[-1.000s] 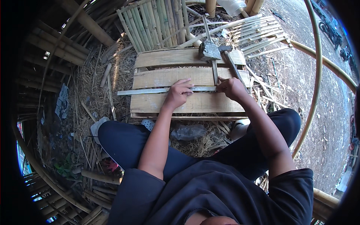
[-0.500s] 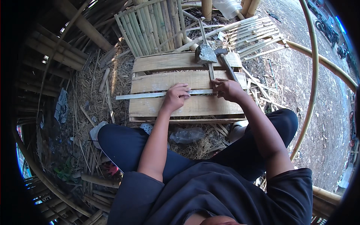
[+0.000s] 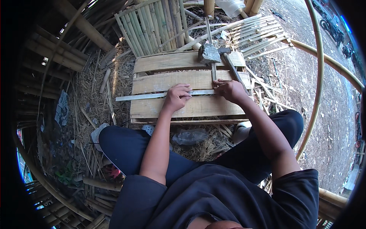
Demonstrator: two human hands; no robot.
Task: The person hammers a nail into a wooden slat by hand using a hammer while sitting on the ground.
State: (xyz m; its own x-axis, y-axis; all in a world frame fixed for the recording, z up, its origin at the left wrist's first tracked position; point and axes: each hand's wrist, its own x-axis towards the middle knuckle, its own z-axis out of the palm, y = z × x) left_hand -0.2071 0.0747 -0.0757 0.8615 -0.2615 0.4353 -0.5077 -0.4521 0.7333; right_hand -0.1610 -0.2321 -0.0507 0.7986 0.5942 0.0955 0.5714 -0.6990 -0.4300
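- a low wooden pallet point(image 3: 152, 108) of pale planks is set on straw-covered ground, and a long thin bamboo strip point(image 3: 145, 96) is laid across it from left to right.
- the left hand point(image 3: 177, 97) is curled down onto the strip near its middle, fingers bent over it – the strip is pressed against the plank.
- the right hand point(image 3: 230, 90) is closed on the right end of the same strip, fingertips pinched around it, just beside the left hand.
- a second narrow strip point(image 3: 213, 72) is seen running away from the person, crossing the first one between the two hands.
- a grey stone point(image 3: 208, 54) is resting on that second strip at the far plank.
- a hammer point(image 3: 228, 61) is laid just right of the stone – its handle is angled toward the right hand.
- a panel of bound bamboo slats point(image 3: 152, 26) is leaned beyond the pallet.
- the person's knees in dark trousers are spread on either side below the pallet.
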